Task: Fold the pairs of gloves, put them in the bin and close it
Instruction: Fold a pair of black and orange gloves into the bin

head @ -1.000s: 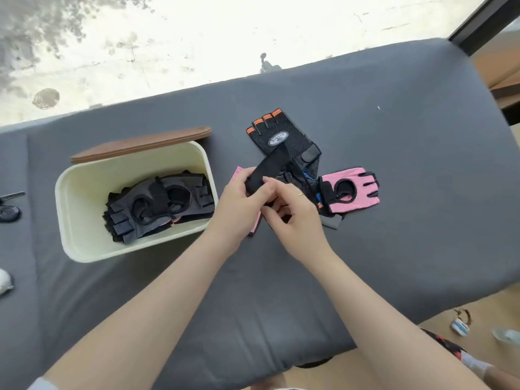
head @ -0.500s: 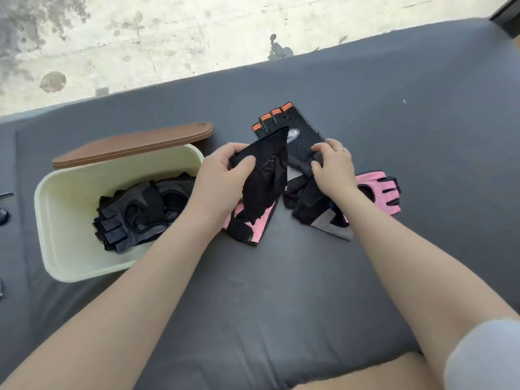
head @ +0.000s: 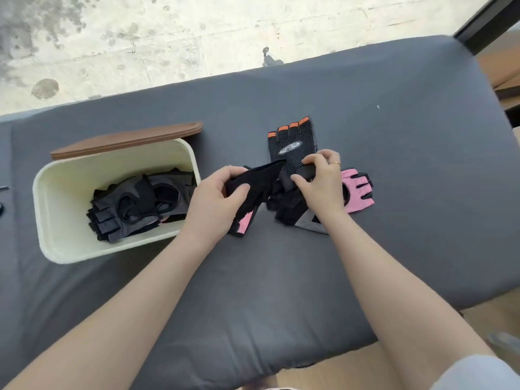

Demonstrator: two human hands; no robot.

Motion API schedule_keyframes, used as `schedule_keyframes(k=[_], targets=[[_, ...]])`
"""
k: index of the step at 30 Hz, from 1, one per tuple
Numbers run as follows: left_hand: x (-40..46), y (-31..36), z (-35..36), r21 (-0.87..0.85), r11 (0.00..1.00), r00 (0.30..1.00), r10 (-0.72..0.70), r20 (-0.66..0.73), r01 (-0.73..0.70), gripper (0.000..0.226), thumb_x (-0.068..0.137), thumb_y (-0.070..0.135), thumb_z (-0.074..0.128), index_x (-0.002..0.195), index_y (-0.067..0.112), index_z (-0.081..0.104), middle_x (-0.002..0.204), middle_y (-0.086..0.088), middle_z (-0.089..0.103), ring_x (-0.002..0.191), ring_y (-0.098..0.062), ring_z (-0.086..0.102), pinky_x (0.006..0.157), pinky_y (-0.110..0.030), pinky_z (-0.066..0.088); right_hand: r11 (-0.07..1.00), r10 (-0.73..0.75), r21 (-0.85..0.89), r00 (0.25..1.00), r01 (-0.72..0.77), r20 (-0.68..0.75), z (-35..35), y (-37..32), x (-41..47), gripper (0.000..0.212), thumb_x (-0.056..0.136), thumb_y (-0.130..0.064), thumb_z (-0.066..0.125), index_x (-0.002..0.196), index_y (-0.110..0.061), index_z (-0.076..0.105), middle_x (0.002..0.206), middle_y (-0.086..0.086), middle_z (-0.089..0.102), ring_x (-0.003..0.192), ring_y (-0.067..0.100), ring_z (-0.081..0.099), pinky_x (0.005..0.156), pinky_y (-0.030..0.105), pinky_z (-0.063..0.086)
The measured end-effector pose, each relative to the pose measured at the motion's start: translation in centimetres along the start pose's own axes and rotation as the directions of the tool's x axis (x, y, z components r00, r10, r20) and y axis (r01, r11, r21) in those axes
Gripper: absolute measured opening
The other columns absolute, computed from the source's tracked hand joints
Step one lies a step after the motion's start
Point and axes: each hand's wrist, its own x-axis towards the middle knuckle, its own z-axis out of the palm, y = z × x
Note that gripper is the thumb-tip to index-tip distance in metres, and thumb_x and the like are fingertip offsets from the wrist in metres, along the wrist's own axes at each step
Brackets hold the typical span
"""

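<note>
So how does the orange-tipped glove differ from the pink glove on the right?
The orange-tipped glove is black mesh with an oval logo; the pink glove is pink with black finger edges. The orange-tipped glove points away from the person, the pink glove toward the right. Both are fingerless, lie on the grey pad and are partly covered by the right hand.

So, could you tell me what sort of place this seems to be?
Probably a home or workroom by a large window: a padded grey surface like a bench or mattress, weathered concrete outside, and wooden flooring below.

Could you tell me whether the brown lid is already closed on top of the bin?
No, the brown lid lies behind the open bin, whose inside shows dark gloves.
</note>
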Motion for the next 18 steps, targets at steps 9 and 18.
schedule_keyframes(k=[9,18], targets=[[-10.4,-6.0,-2.6,0.379,0.859,0.936,0.346,0.07,-0.345,0.026,0.083,0.007,0.054,0.102,0.014,0.071,0.101,0.006,0.068,0.093,-0.003,0.06,0.088,-0.015,0.044,0.792,0.42,0.391,0.883,-0.469,0.208,-0.3,0.0,-13.5,0.029,0.071,-0.013,0.075,0.096,-0.02,0.061,0.111,0.008,0.063,0.099,0.019,0.058,0.086,0.027,0.045],[-17.5,-13.9,-11.9,0.72,0.624,0.827,0.548,-0.126,-0.303,0.034,0.087,0.005,0.046,0.118,0.005,0.062,0.122,-0.019,0.057,0.111,-0.026,0.049,0.099,-0.031,0.037,0.74,0.471,0.202,0.709,-0.641,0.524,7.5,-2.8,-24.5,0.056,0.081,-0.009,0.065,0.133,-0.008,0.044,0.126,0.005,0.05,0.11,0.024,0.055,0.101,0.036,0.045]])
